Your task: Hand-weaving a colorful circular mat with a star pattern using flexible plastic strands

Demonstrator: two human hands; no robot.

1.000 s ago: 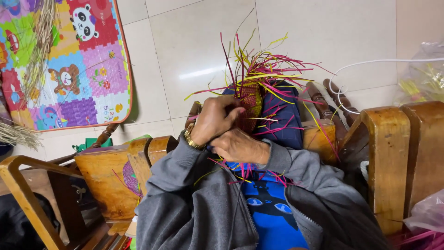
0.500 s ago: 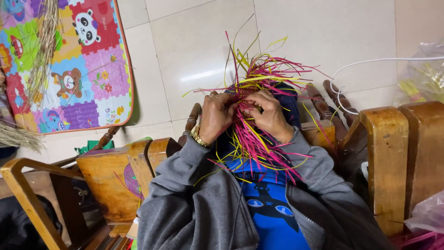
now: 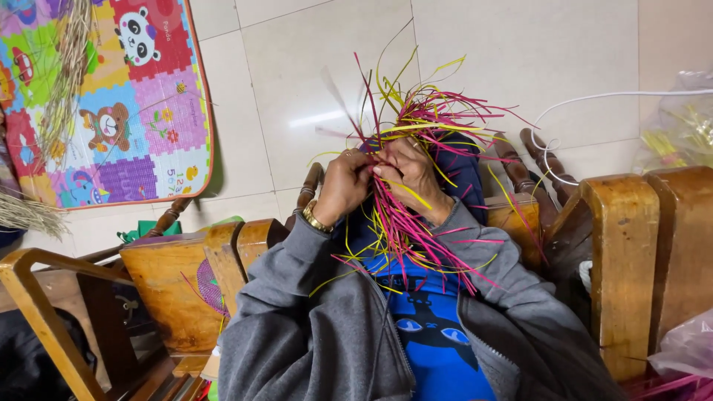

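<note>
Head view: clear plastic bag (image 3: 679, 126) far right of the grip holds yellow strips. Pale tiled floor (image 3: 312, 89) beyond, colourful play mat (image 3: 111, 96) left. Left hand (image 3: 343, 184) and right hand (image 3: 408, 174) both pinch shut on the pink-and-yellow strip bundle (image 3: 405, 215), fanning above, trailing below.

Bright even light, floor glare, sharp
</note>
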